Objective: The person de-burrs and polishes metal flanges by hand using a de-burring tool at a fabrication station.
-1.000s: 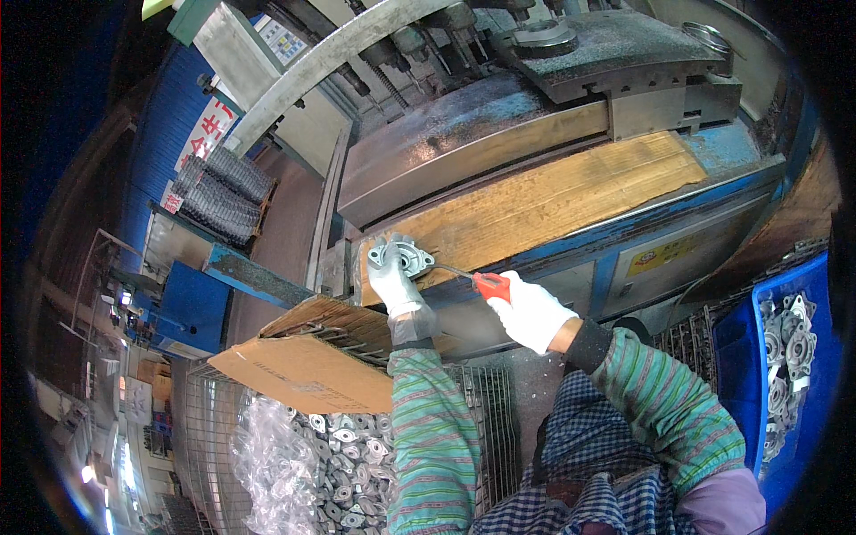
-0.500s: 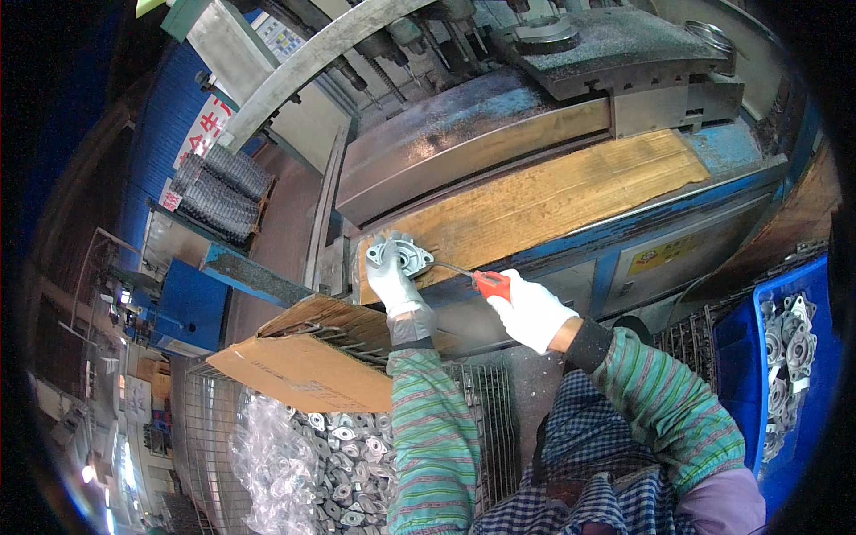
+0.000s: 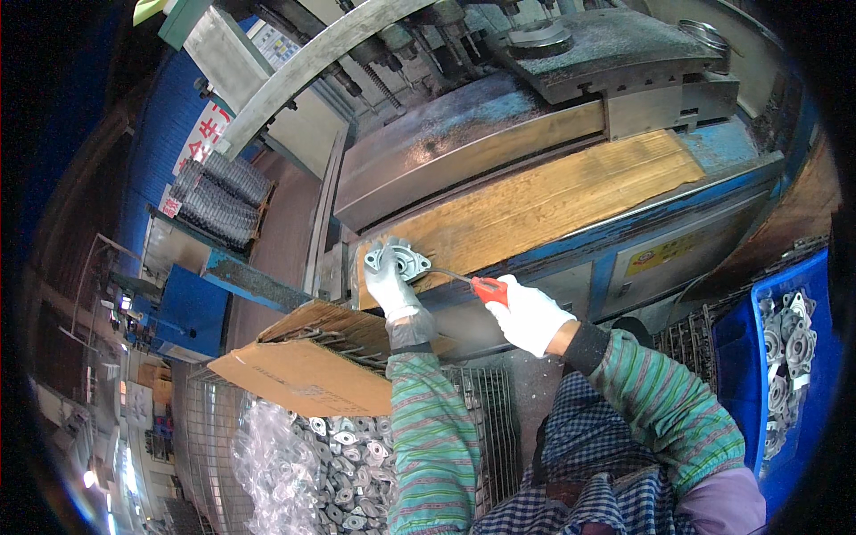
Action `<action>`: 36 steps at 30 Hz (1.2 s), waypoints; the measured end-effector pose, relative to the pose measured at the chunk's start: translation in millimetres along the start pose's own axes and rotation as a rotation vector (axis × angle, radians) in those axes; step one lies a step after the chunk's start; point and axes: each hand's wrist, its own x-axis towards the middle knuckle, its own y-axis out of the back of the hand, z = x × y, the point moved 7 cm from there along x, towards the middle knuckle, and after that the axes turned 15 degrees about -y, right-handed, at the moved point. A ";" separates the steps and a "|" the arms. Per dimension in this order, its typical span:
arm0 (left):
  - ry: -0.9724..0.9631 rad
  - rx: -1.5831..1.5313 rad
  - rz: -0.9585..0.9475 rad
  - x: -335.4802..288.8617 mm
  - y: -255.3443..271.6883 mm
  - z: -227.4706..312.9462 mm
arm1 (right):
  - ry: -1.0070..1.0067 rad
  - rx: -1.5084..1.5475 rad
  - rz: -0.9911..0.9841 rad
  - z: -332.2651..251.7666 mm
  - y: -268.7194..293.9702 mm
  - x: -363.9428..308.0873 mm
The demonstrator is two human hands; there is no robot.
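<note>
while little has shifted, the left hand [image 3: 389,287] keeps its fingers curled onto a flanged casting [image 3: 411,258] and the right hand [image 3: 530,316] tightly grips a red-handled tool [image 3: 488,290], seemingly mid-work at the right lug [image 3: 424,265].

Tool handle [image 3: 487,290] showing bright red. Right glove [image 3: 532,319] looking white, left glove [image 3: 387,285] white with greyish fingers. Metal part [image 3: 414,259] gleaming silver-grey. Sleeves [image 3: 434,437] carrying pinkish stripes on green; apron [image 3: 588,432] showing navy-white check. Cardboard sheet [image 3: 553,201] looking tan.
</note>
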 end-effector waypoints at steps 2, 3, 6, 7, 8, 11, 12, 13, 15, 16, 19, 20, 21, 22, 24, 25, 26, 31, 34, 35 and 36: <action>-0.007 -0.008 -0.001 0.1 0.1 -2.7 | -0.007 0.000 -0.003 0.8 -0.1 0.4; -0.013 -0.014 -0.002 0.0 -0.8 -2.2 | -0.018 0.000 -0.004 1.9 0.0 0.9; 0.006 -0.001 0.005 -0.1 0.1 -2.3 | -0.010 0.008 0.003 3.6 -1.6 2.7; 0.006 -0.001 0.005 0.3 0.3 -2.2 | 0.009 0.015 0.011 2.7 -1.6 2.6; 0.008 0.002 0.004 1.0 0.3 -2.1 | 0.009 0.014 0.011 2.5 -1.4 2.3; 0.012 -0.015 0.000 0.7 1.5 -5.1 | -0.002 0.011 0.010 1.2 0.8 0.9; 0.014 -0.034 -0.005 0.5 1.0 -5.4 | -0.006 0.004 0.005 1.6 0.4 1.3; 0.013 -0.034 -0.005 0.3 1.2 -5.5 | -0.010 -0.003 0.000 2.1 0.0 1.5; 0.020 -0.019 -0.003 0.1 2.1 -5.9 | 0.021 0.044 0.001 4.1 -1.8 3.3; 0.018 -0.020 -0.003 0.8 2.3 -5.8 | 0.052 0.090 0.001 3.3 -1.5 3.3; 0.027 -0.015 -0.005 2.0 4.9 -8.5 | 0.065 0.129 -0.027 0.2 1.6 0.0; 0.024 -0.021 -0.014 2.2 6.3 -9.2 | 0.066 0.128 -0.029 -2.5 3.4 -2.2; 0.023 -0.028 -0.023 1.4 4.6 -8.1 | 0.039 0.122 -0.045 -2.9 4.7 -4.0; 0.025 -0.027 -0.021 1.0 4.2 -7.5 | 0.011 0.115 -0.061 -1.9 4.1 -4.1; 0.028 -0.020 -0.042 0.4 1.5 -6.9 | 0.037 0.116 -0.044 -0.6 2.4 -2.6; 0.032 -0.020 -0.039 0.4 2.0 -8.2 | 0.066 0.118 -0.025 -1.4 2.9 -2.6; 0.026 -0.042 -0.041 0.8 1.6 -8.0 | 0.061 0.116 -0.027 -0.6 2.6 -2.8; 0.023 -0.028 -0.039 -0.5 4.0 -4.2 | 0.091 0.067 0.023 -9.1 15.7 -9.2; -0.003 -0.016 -0.038 -2.7 2.9 -5.2 | 0.105 0.042 0.022 -7.8 15.7 -9.7; 0.001 -0.020 -0.035 -3.5 1.3 -6.6 | 0.102 0.038 0.022 -6.8 16.0 -9.0; -0.014 -0.016 -0.029 -2.9 2.4 -4.5 | 0.092 0.038 0.015 -7.1 14.1 -8.1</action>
